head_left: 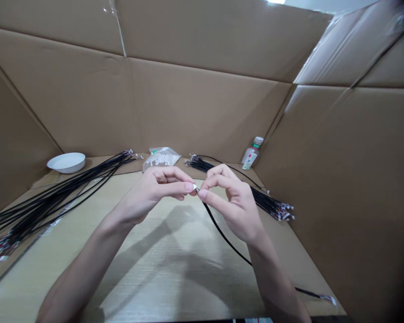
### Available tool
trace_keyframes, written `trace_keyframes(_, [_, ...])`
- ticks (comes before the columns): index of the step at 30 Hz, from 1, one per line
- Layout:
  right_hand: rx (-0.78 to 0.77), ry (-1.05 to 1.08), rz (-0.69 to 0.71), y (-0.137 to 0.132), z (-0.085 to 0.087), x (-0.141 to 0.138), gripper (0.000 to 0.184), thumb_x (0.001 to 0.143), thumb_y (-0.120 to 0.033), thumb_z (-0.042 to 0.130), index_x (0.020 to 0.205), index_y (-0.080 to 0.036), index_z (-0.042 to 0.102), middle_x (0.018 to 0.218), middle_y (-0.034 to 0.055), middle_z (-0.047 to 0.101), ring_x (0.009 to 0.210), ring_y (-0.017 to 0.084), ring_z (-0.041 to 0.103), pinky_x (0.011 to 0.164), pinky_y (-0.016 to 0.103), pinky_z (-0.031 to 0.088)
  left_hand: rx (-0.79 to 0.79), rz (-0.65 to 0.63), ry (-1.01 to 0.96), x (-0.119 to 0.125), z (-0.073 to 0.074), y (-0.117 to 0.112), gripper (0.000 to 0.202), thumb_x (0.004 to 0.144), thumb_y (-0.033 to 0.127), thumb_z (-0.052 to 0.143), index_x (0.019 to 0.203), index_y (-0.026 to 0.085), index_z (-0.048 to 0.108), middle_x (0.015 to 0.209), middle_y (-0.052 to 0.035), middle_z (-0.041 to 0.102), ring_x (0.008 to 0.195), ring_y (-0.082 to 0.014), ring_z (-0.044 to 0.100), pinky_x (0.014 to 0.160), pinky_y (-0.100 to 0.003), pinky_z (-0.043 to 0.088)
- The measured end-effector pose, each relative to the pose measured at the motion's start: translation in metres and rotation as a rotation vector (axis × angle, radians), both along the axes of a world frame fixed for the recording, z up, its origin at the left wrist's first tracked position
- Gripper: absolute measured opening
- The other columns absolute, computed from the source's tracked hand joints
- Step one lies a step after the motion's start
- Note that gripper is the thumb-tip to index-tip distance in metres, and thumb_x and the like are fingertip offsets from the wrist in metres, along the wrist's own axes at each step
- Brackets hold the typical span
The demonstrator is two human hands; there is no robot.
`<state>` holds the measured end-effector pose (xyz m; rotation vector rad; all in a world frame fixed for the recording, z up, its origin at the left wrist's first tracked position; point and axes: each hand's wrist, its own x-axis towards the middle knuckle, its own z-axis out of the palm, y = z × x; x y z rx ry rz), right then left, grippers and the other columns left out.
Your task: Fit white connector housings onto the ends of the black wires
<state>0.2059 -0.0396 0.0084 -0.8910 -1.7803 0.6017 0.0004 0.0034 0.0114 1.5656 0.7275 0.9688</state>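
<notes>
Above the middle of the table, my left hand (158,190) pinches a small white connector (195,186) between thumb and fingertips. Right beside it, my right hand (232,197) is closed on the wire end of a black cable (218,229), just behind the connector. Fingertips partly cover the short thin wires there, so I cannot tell how far they sit in the connector. From my right hand the cable curves down and passes under my right forearm. Its far end, with a small pale connector (329,299), lies near the table's front right corner.
A bundle of black cables (63,193) lies along the left side, and another cable bundle (265,202) lies at the right. At the back are a white bowl (66,162), a clear bag of white pieces (161,158) and a bottle (252,153). Cardboard walls (202,107) surround the table.
</notes>
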Motion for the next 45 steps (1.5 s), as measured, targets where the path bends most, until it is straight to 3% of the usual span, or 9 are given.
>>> trace_keyframes(6, [-0.007,-0.11,-0.005,-0.007,0.008,0.009,0.014,0.092,-0.014,0.07,0.081,-0.022,0.07,0.095,0.0006,0.056,0.097,0.019,0.056,0.09,0.036,0.043,-0.174,-0.042,-0.081,0.007,-0.005,-0.001,0.003,0.08,0.024,0.083,0.078,0.023,0.082,0.08,-0.0022,0.075,0.067,-0.0089,0.061,0.063,-0.018,0.051])
trace_keyframes(27, [-0.118,-0.125,0.09,-0.005,0.013,0.022,0.015,0.092,-0.015,0.069,0.079,-0.022,0.068,0.094,0.0003,0.055,0.095,0.019,0.054,0.088,0.038,0.043,-0.271,-0.061,-0.145,0.019,-0.009,-0.006,0.003,0.077,0.022,0.085,0.079,0.022,0.082,0.079,-0.0031,0.074,0.065,-0.0093,0.062,0.061,-0.02,0.053])
trace_keyframes(36, [-0.168,-0.098,0.052,-0.005,0.013,0.021,0.018,0.092,-0.018,0.071,0.074,-0.021,0.069,0.09,0.0006,0.056,0.092,0.019,0.055,0.085,0.037,0.042,-0.22,-0.036,-0.125,0.021,-0.011,-0.006,0.001,0.079,0.023,0.082,0.08,0.022,0.081,0.083,-0.0041,0.076,0.068,-0.0106,0.063,0.061,-0.02,0.053])
trace_keyframes(45, [-0.023,-0.168,-0.084,-0.011,0.008,0.008,0.014,0.101,-0.02,0.062,0.087,-0.023,0.063,0.101,0.0025,0.055,0.103,0.021,0.053,0.092,0.038,0.042,0.075,0.122,-0.039,0.015,-0.007,-0.014,0.003,0.084,0.024,0.084,0.086,0.025,0.083,0.082,0.0,0.079,0.073,-0.0093,0.067,0.065,-0.017,0.054])
